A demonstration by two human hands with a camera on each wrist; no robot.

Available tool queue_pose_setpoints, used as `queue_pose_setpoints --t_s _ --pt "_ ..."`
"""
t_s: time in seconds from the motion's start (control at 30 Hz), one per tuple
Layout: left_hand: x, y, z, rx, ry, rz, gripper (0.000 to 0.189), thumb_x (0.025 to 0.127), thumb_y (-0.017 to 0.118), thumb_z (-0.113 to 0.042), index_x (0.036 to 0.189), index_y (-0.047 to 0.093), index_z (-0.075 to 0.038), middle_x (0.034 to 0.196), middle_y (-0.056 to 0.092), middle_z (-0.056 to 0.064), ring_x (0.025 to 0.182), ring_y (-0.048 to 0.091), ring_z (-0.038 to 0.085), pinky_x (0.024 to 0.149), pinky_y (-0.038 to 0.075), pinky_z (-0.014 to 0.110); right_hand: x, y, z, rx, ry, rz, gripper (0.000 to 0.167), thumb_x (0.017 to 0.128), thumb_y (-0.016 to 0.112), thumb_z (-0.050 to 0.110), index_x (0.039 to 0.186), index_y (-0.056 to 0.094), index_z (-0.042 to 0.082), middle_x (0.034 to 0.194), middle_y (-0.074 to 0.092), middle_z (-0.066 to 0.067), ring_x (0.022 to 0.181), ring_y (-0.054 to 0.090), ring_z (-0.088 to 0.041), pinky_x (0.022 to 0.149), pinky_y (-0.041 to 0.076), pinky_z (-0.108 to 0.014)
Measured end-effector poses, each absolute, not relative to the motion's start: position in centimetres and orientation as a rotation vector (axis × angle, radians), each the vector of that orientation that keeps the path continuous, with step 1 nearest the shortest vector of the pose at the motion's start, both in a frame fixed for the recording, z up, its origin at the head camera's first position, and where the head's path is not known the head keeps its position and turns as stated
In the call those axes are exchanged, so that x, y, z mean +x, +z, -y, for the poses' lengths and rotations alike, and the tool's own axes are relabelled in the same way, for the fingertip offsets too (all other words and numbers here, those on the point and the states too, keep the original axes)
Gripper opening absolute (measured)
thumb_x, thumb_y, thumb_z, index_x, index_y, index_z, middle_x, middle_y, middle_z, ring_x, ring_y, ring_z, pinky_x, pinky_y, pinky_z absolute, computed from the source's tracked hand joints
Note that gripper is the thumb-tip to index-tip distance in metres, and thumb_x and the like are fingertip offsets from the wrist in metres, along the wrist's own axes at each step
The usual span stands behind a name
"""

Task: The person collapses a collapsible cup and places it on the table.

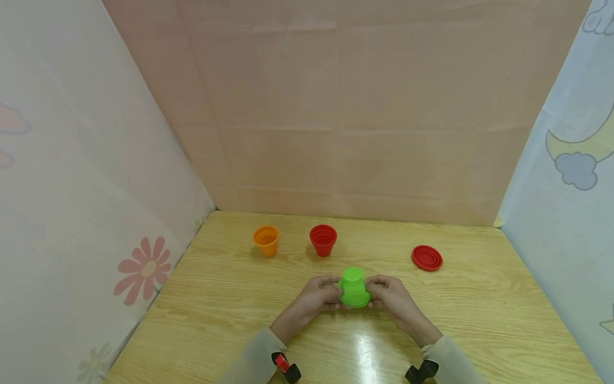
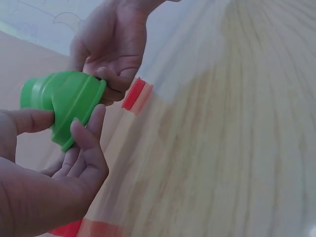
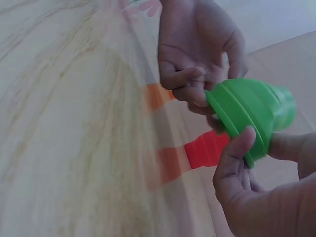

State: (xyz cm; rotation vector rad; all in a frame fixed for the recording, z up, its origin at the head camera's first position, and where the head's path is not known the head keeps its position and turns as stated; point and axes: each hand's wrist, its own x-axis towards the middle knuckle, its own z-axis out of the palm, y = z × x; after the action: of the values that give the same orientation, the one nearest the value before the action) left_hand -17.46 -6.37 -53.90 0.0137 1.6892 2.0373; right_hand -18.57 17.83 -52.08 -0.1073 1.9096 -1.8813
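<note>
A green collapsible cup [image 1: 354, 288] is held above the table between both hands, its narrow base up and its wide rim down. My left hand [image 1: 316, 295] pinches one side, with the thumb and fingers on the rim and wall in the left wrist view. On the opposite side my right hand [image 1: 394, 300] pinches the same cup [image 3: 247, 108]. The wall looks uneven, partly folded and dented where fingers press. Beyond the hands stand an orange cup [image 1: 266, 241] and a red cup [image 1: 323, 240], both extended and upright.
A flattened red collapsible cup [image 1: 427, 258] lies on the wooden table [image 1: 479, 298] to the right. A tan backdrop [image 1: 345, 106] rises behind the table's far edge. Patterned cloth walls [image 1: 96, 160] flank both sides.
</note>
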Motion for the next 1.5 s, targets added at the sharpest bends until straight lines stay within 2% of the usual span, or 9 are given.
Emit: queue_pose_setpoints --t_s 0.17,0.27,0.4,0.6,0.77,0.97,1.27,1.5 --pt "-17.6 -54.1 6.1 -0.046 2.024 -1.842 0.06 0.092 0.064 -0.008 0.148 0.049 0.007 0.104 0.076 0.006 0.079 0.07 0.011 0.07 0.055 0.02 -18.7 -51.7 -18.4 -0.23 -1.885 -1.757 0.054 0.105 0.064 0.018 0.141 0.046 -0.018 0.115 0.07 -0.004 0.101 0.072 -0.013 0.089 0.064 -0.026" --pt "-17.8 -54.2 5.9 -0.039 2.015 -1.929 0.055 0.091 0.064 -0.009 0.144 0.054 0.006 0.102 0.076 0.007 0.077 0.071 0.012 0.068 0.055 0.02 -18.8 -51.6 -18.6 -0.266 -1.852 -1.753 0.06 0.1 0.07 0.015 0.142 0.042 -0.018 0.12 0.068 -0.008 0.106 0.07 -0.015 0.094 0.063 -0.029" --pt "-17.8 -54.3 5.6 -0.024 2.007 -2.008 0.048 0.091 0.064 -0.007 0.137 0.061 0.004 0.1 0.074 0.008 0.074 0.07 0.011 0.067 0.057 0.021 -18.7 -51.7 -18.4 -0.244 -1.826 -1.798 0.061 0.096 0.075 0.014 0.139 0.045 -0.016 0.12 0.067 -0.012 0.105 0.07 -0.016 0.093 0.063 -0.03" --pt "-17.5 -53.8 5.2 -0.013 2.005 -2.064 0.047 0.092 0.064 -0.005 0.138 0.063 0.003 0.102 0.07 0.01 0.075 0.071 0.012 0.075 0.066 0.032 -18.7 -52.1 -17.8 -0.204 -1.854 -1.801 0.049 0.093 0.076 0.009 0.129 0.05 -0.012 0.111 0.07 -0.005 0.099 0.07 -0.014 0.088 0.064 -0.029" --pt "-17.4 -53.4 5.7 0.044 1.967 -1.99 0.05 0.094 0.069 -0.011 0.143 0.062 -0.003 0.111 0.072 0.009 0.085 0.074 0.015 0.082 0.065 0.032 -18.7 -52.1 -17.7 -0.173 -1.854 -1.826 0.048 0.093 0.073 0.008 0.13 0.05 -0.013 0.109 0.072 -0.005 0.097 0.071 -0.013 0.085 0.064 -0.028" --pt "-17.5 -53.2 6.7 0.15 1.896 -1.907 0.06 0.091 0.08 -0.02 0.147 0.06 -0.013 0.123 0.07 0.007 0.095 0.07 0.015 0.082 0.058 0.028 -18.7 -51.9 -17.9 -0.18 -1.865 -1.831 0.05 0.094 0.072 0.007 0.133 0.049 -0.014 0.108 0.073 -0.003 0.098 0.072 -0.013 0.087 0.064 -0.029" --pt "-17.7 -53.4 6.2 0.121 1.939 -1.949 0.059 0.089 0.081 -0.016 0.145 0.062 -0.012 0.123 0.069 0.012 0.101 0.068 0.016 0.082 0.058 0.026 -18.6 -52.1 -18.1 -0.233 -1.838 -1.812 0.067 0.092 0.076 0.009 0.144 0.04 -0.015 0.118 0.067 -0.006 0.106 0.069 -0.015 0.094 0.062 -0.03" --pt "-17.6 -53.5 5.5 0.09 1.953 -2.017 0.059 0.087 0.082 -0.012 0.143 0.063 -0.007 0.12 0.071 0.012 0.102 0.066 0.016 0.079 0.057 0.024 -18.7 -52.3 -17.9 -0.198 -1.828 -1.86 0.068 0.09 0.08 0.011 0.141 0.043 -0.013 0.116 0.069 -0.007 0.106 0.068 -0.017 0.092 0.06 -0.03"
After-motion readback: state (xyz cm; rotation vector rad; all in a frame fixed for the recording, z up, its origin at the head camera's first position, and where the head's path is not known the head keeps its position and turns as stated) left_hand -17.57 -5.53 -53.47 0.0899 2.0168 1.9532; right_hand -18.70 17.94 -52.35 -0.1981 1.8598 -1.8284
